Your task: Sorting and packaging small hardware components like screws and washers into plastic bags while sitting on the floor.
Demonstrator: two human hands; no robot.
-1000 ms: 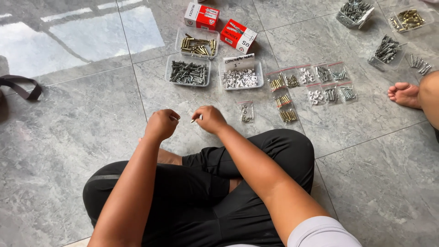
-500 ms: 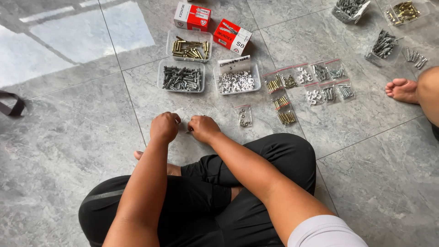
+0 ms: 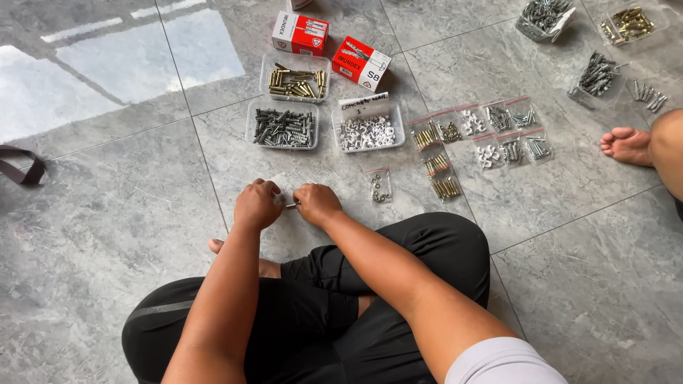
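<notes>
We sit cross-legged on the grey tiled floor (image 3: pixel 107 213) with both hands low in the centre of the frame. Our left hand (image 3: pixel 257 205) and right hand (image 3: pixel 317 204) are both curled nearly closed, fingertips pinched together on a small clear bag (image 3: pixel 282 186) and what looks like a thin metal fastener (image 3: pixel 291 206) between them; how much the bag holds we cannot tell.

Judging by the layout, the sorting of hardware into bags seems partly done. Right of centre lie about a dozen small filled zip bags (image 3: pixel 478 135), set in loose rows, and one more filled bag (image 3: pixel 380 186) lies just right of our right hand. The bag in our hands looks like the one being worked on now.

Above our hands stand three clear tubs that remain well stocked: one of brass-coloured anchors (image 3: pixel 294 77), one of grey anchors (image 3: pixel 282 124), and one of white cable clips (image 3: pixel 368 127) with a paper label. Two red-and-white boxes (image 3: pixel 329 46) sit at the top centre. At the upper right we count four more heaps or trays of fasteners (image 3: pixel 596 43). A bare foot (image 3: pixel 627 146) of another person shows at the right edge, and a dark strap (image 3: pixel 21 167) at the left edge.
</notes>
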